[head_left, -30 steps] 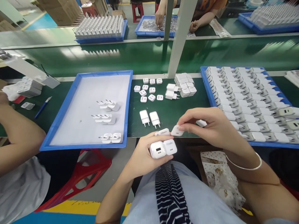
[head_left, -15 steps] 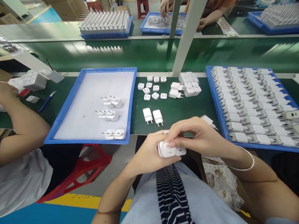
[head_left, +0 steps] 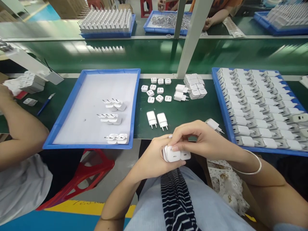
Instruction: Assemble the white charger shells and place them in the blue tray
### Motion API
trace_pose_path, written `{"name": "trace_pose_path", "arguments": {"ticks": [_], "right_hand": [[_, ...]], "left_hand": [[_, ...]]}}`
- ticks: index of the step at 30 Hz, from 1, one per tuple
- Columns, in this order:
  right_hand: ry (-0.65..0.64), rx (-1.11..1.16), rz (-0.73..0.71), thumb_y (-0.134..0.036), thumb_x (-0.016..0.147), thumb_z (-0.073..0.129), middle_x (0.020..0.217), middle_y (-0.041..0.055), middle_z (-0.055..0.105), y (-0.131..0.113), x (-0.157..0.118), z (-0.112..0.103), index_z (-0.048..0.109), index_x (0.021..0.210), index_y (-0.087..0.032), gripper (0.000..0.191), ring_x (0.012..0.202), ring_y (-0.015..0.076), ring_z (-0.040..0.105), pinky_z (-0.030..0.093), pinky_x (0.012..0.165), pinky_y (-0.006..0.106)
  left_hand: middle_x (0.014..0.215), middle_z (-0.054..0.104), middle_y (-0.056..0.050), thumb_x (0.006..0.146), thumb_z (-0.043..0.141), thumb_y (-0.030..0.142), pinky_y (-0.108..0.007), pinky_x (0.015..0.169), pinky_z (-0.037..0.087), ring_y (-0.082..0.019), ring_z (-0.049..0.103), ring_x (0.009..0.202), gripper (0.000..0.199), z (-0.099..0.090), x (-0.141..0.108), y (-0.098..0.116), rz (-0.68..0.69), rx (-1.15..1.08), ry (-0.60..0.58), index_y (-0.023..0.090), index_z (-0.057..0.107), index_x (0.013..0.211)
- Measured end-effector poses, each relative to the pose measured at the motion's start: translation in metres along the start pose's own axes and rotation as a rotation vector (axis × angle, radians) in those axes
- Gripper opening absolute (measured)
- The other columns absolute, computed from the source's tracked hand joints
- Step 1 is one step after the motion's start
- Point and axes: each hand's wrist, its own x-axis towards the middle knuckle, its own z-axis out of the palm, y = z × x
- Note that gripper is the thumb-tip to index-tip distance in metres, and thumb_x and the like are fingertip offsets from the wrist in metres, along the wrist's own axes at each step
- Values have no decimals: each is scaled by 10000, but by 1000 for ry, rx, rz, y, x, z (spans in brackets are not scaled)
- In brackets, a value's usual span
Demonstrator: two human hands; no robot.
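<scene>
My left hand (head_left: 152, 158) is wrapped round white chargers (head_left: 173, 155) in front of my body, their port faces turned up. My right hand (head_left: 196, 138) pinches at the top of the same chargers with thumb and forefinger. Past my hands, two white chargers (head_left: 162, 120) lie on the green table with their pins toward me. Several small white port pieces (head_left: 160, 90) are spread behind them. A stack of white chargers (head_left: 197, 86) stands to their right. One more charger (head_left: 212, 124) lies just beyond my right wrist.
On the left, a blue tray (head_left: 90, 71) holds several white plugs. The right blue tray (head_left: 220, 106) carries rows of chargers. A metal post (head_left: 192, 38) rises behind the table. At far left is another person's arm (head_left: 21, 134), near a blue pen (head_left: 45, 105).
Both my hands stay almost in place on the chargers. The hand over the far tray of metal parts has moved back. The view has shifted very slightly.
</scene>
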Motion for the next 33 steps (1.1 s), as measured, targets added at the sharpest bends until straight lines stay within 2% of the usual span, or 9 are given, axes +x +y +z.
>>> {"name": "trace_pose_path", "arguments": {"ticks": [7, 19, 23, 33], "right_hand": [[-5, -57, 18, -220, 866, 690, 769, 26, 721, 0, -1, 1, 735, 836, -135, 100, 680, 127, 627, 475, 601, 232], [29, -139, 51, -208, 858, 679, 736, 7, 685, -5, -5, 6, 713, 805, -154, 83, 588, 94, 541, 416, 526, 222], [58, -110, 98, -167, 824, 697, 714, -20, 657, -4, -3, 7, 670, 809, -168, 30, 601, 84, 538, 417, 534, 197], [22, -92, 156, -183, 817, 694, 680, -47, 586, -6, -4, 4, 583, 771, -180, 121, 597, 80, 510, 399, 536, 200]], "left_hand": [[1033, 693, -53, 715, 787, 162, -307, 798, 527, -202, 672, 932, 297, 2, 0, 1, -8, -27, -13, 154, 670, 988], [971, 683, -13, 718, 773, 139, -256, 755, 523, -164, 671, 883, 248, 6, -1, 2, -14, -5, 27, 168, 648, 930], [948, 673, -1, 729, 770, 153, -236, 742, 521, -138, 660, 848, 228, 7, -2, 0, -1, 9, 32, 171, 644, 919], [942, 675, -7, 730, 765, 152, -243, 712, 519, -132, 644, 796, 182, 8, -1, 1, -4, 65, 30, 168, 651, 870]]}}
